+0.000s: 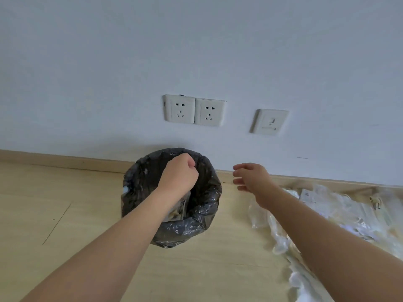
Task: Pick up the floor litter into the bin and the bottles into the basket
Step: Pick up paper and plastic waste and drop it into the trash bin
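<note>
A bin (202, 214) lined with a black plastic bag stands on the wood floor against the wall. My left hand (178, 171) hovers over the bin's mouth with its fingers curled into a fist; nothing shows in it. Crumpled paper lies inside the bin below my forearm. My right hand (250, 177) is to the right of the bin, above the floor, with its fingers spread and holding nothing. No bottle or basket is in view.
A heap of clear plastic wrapping (340, 214) covers the floor at the right, along the skirting board. Two wall sockets (194, 110) and a third wall plate (270, 122) sit above the bin. Bare wood floor (65, 214) lies to the left.
</note>
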A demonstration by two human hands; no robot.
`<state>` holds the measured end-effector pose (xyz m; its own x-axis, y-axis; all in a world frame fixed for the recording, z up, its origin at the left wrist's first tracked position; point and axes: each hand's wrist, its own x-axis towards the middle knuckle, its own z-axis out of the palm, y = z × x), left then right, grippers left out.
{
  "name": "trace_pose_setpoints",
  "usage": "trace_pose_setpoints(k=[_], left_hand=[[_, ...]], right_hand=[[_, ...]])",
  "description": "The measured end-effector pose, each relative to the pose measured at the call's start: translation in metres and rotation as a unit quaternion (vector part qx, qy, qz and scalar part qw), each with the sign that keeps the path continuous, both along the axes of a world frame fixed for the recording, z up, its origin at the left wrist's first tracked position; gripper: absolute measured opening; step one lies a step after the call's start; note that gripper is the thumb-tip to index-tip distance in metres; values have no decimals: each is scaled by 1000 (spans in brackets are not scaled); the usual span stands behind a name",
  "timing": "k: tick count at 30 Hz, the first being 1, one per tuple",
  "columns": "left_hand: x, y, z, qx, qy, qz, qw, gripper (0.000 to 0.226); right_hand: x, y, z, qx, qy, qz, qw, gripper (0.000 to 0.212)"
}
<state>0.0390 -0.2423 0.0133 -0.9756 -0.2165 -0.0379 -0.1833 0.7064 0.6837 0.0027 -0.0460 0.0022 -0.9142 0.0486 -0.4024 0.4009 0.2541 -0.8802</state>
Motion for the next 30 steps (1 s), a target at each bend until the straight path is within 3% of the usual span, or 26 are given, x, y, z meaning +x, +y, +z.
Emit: trace_pose_setpoints(k=[4, 10, 15, 18, 20, 25, 30], left_hand=[[-24, 87, -18, -10, -1, -130, 991, 21], [-51, 184, -87, -22, -163, -214, 963, 13], [-55, 207, -170, -90, -269, -202, 937, 47], [-47, 213, -200, -182, -239, -236, 924, 55], [-41, 214, -213, -228, -202, -261, 916, 44], [-29, 208, -227, -155, -170, -252, 940, 15], [-27, 193, -212, -143, -121, -181, 965, 24]], right_hand=[[12, 98, -21, 110, 2, -56, 992, 19], [43, 196, -70, 313, -28, -16, 949, 31], [47, 201, -119, 431, -17, 126, 893, 43], [45, 187, -144, 452, -15, 161, 877, 53], [41, 180, -160, 453, -24, 144, 880, 56], [25, 176, -177, 461, -49, 121, 878, 36], [17, 184, -172, 487, -17, 100, 867, 29]])
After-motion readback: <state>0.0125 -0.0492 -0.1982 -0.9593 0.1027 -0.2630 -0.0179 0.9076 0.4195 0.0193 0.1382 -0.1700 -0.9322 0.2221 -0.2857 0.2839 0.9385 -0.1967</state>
